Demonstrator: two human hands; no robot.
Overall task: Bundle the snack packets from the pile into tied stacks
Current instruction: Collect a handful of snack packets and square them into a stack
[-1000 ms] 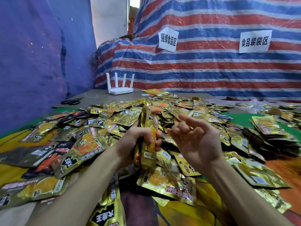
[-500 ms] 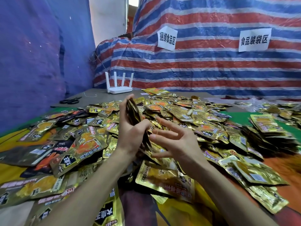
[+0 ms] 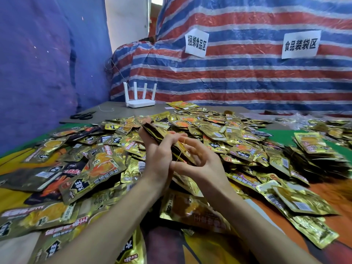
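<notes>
Hundreds of gold snack packets (image 3: pixel 219 130) lie heaped on the worktop (image 3: pixel 114 111), the pile spreading from just in front of the white router (image 3: pixel 140 101) toward the person and off to the router's right. Well in front of the router, above the middle of that heap, both hands meet round a slim stack of packets (image 3: pixel 162 133) held on edge and tilted.

The left hand (image 3: pixel 158 159) grips the stack, thumb laid across its near face and fingers running up its far side. The right hand (image 3: pixel 202 166) is just beside it, heel touching the left hand, fingers spread and bent. A thin yellow band (image 3: pixel 180 153) runs taut across the stack by the right index finger. I cannot tell whether that hand pinches the band or only hooks it.

Black scissors (image 3: pixel 82 116) rest on the bare worktop left of the router. Farther right of the router and nearer, packets sit in neater stacks (image 3: pixel 312 147). Behind the router hangs a red, white and blue striped tarp (image 3: pixel 247 77) with two paper signs (image 3: pixel 197 42) up to the router's right.
</notes>
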